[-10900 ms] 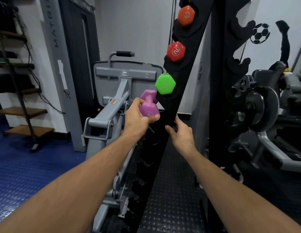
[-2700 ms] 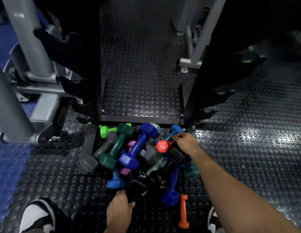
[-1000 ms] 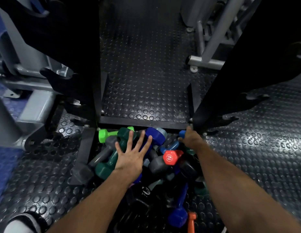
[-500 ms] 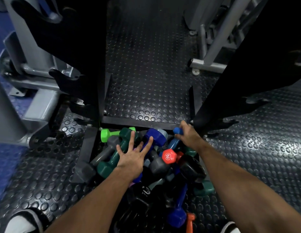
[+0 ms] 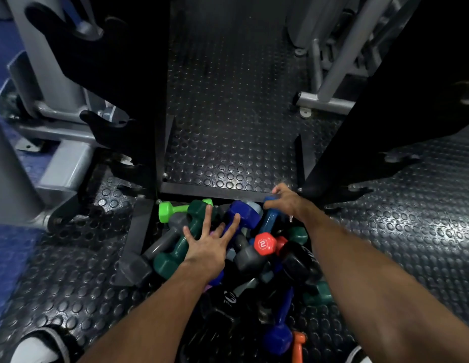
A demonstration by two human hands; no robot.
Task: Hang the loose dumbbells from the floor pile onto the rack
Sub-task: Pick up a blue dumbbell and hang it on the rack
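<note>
Since half a second ago, little displacement is noted. The left hand point(image 5: 205, 248) remains spread wide, fingers straight, over the floor pile point(image 5: 236, 260), fingertips reaching toward the purple-blue dumbbell point(image 5: 243, 214) and the dark green dumbbell point(image 5: 186, 239); nothing is gripped by it. The right hand point(image 5: 287, 201) is now curled round the upper head of the light blue dumbbell point(image 5: 270, 218) at the far edge of the pile, just beside the rack's base bar point(image 5: 215, 191). Judgement: a pick is being started with the right hand, while the left is not yet committed to a weight; no lift is evident.

The pile lies on the studded floor mat point(image 5: 228, 100) between the rack's two black uprights point(image 5: 139, 74). Only the lowest hooks of the rack are seen; its upper pegs are cut off. The near end of the pile is dark, and black dumbbells there are hard to separate. The right fingertips are hidden behind the dumbbell head. An orange dumbbell point(image 5: 297, 345) is cropped at the bottom edge.
</note>
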